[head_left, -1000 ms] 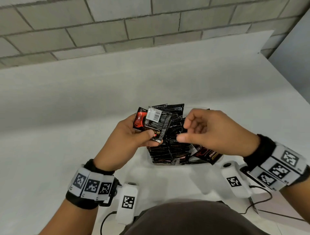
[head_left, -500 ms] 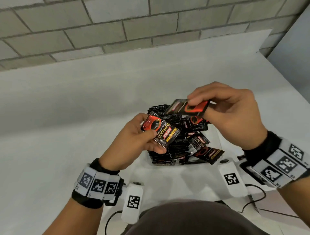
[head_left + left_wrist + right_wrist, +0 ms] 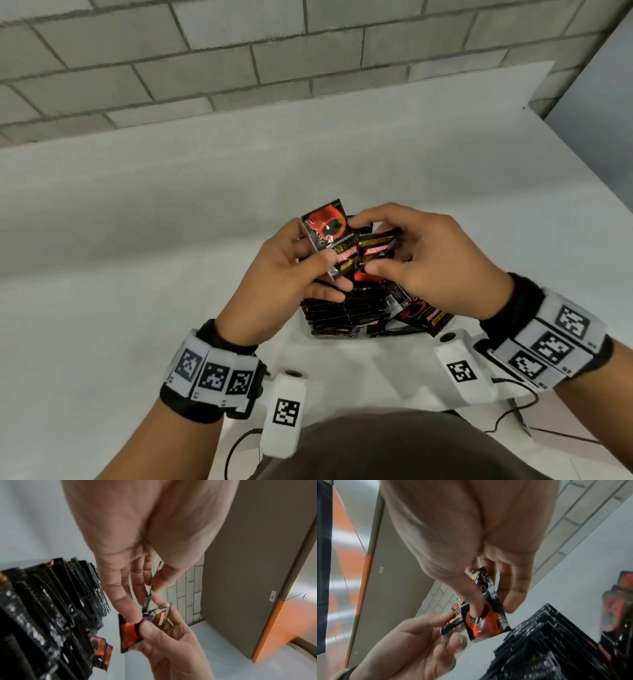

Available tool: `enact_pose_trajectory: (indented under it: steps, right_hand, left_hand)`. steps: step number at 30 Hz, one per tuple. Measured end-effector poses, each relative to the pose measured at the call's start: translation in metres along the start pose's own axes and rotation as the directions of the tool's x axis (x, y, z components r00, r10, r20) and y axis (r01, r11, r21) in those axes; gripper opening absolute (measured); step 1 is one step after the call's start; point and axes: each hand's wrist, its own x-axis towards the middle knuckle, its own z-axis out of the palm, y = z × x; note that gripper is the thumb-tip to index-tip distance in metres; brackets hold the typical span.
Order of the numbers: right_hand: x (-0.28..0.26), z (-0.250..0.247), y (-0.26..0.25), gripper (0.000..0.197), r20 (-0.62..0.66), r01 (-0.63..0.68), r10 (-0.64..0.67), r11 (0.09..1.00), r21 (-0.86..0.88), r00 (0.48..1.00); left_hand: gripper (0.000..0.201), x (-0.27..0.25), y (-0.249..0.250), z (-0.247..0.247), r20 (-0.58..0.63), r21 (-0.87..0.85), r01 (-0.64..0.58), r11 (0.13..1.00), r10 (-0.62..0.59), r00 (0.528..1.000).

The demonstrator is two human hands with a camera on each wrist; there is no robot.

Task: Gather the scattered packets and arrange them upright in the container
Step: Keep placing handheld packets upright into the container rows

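Head view: half a second back the right hand [image 3: 431, 260] held one packet lifted clear above the pile, apart from the left hand [image 3: 287, 274]; now the two hands meet over the container [image 3: 308, 337], and that packet [image 3: 373, 248] lies against the one the left hand pinches [image 3: 327, 233], red cup print up. Left thumb presses across its face; right thumb and fingers curl round the second. The container sits near the front edge of the surface [image 3: 137, 240], dense with black packets [image 3: 346, 308] standing on edge; one loose packet [image 3: 428, 315] leans out at its right side. Left wrist view: left fingers [image 3: 123, 599] pinch a packet edge-on; the right thumb clamps the red-printed packet [image 3: 130, 631] just below; upright rows [image 3: 51, 601] to the left. Right wrist view: right thumb [image 3: 474, 601] presses the red cup print on its packet [image 3: 484, 616]; left fingers [image 3: 435, 620] touch the neighbouring packet. Judgement: two packets being squared into one stack for a joint insertion; task well along, the leaning packet not yet stood up.
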Motion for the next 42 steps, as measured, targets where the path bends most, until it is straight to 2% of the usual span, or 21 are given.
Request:
enact_pose_trajectory:
  steps: [2, 4, 7, 10, 11, 14, 17, 23, 28, 33, 36, 39, 42]
  right_hand:
    - [0.000, -0.010, 0.000, 0.025, -0.013, -0.056, 0.056, 0.998, -0.037, 0.998]
    - [-0.004, -0.023, 0.000, 0.010, 0.033, -0.071, 0.073, 0.996, -0.052, 0.997]
    - [-0.014, -0.037, -0.002, 0.012, 0.187, -0.068, 0.061, 0.997, 0.034, 0.980]
    - [-0.024, -0.033, -0.001, 0.005, 0.309, -0.101, 0.066, 0.990, 0.101, 0.949]
    - [-0.026, -0.029, 0.002, 0.008, 0.311, -0.083, 0.063, 0.995, 0.053, 0.948]
    - [-0.026, -0.014, 0.013, 0.018, 0.254, 0.094, -0.034, 0.969, -0.227, 0.967]
    - [-0.025, -0.006, 0.018, 0.021, 0.240, 0.151, -0.075, 0.936, -0.318, 0.968]
    - [-0.025, 0.010, 0.024, 0.032, 0.252, 0.067, 0.031, 0.928, -0.367, 0.967]
    - [-0.022, 0.019, 0.027, 0.036, 0.280, -0.020, 0.170, 0.883, -0.469, 0.945]
    - [-0.019, 0.014, 0.026, 0.044, 0.291, -0.124, 0.254, 0.908, -0.399, 0.922]
    - [-0.020, 0.004, 0.019, 0.041, 0.330, -0.143, 0.244, 0.943, -0.301, 0.912]
    - [-0.017, -0.010, 0.012, 0.022, 0.242, -0.144, 0.176, 0.979, -0.142, 0.954]
    - [-0.017, -0.016, 0.002, 0.026, 0.153, -0.128, 0.110, 0.985, 0.115, 0.982]
  left_hand:
    - [0.027, 0.000, 0.002, -0.009, -0.067, 0.021, -0.038, 0.999, 0.039, 0.997]
    - [0.018, 0.000, 0.002, -0.021, -0.128, 0.014, -0.056, 0.998, 0.057, 0.990]
    - [0.019, -0.002, -0.001, -0.034, -0.195, 0.033, -0.052, 0.998, 0.057, 0.979]
    - [0.022, -0.004, -0.002, -0.038, -0.214, 0.101, -0.054, 0.993, 0.075, 0.974]
    - [0.022, -0.005, -0.002, -0.039, -0.221, 0.127, -0.052, 0.991, 0.079, 0.972]
    - [0.028, -0.006, -0.002, -0.040, -0.231, 0.190, -0.056, 0.980, 0.100, 0.968]
    - [0.036, -0.007, -0.003, -0.040, -0.218, 0.215, -0.080, 0.973, 0.128, 0.968]
    - [0.022, -0.009, -0.004, -0.042, -0.245, 0.232, -0.097, 0.968, 0.155, 0.957]
    - [0.022, -0.011, -0.001, -0.034, -0.222, 0.233, -0.091, 0.968, 0.144, 0.964]
    - [0.018, -0.009, -0.001, -0.029, -0.216, 0.236, -0.076, 0.969, 0.128, 0.968]
    - [0.016, -0.009, 0.001, -0.027, -0.181, 0.242, -0.080, 0.967, 0.126, 0.975]
    - [0.021, -0.008, 0.003, -0.023, -0.119, 0.281, -0.075, 0.957, 0.113, 0.986]
    - [0.027, -0.006, 0.006, -0.016, -0.079, 0.272, -0.062, 0.960, 0.086, 0.993]
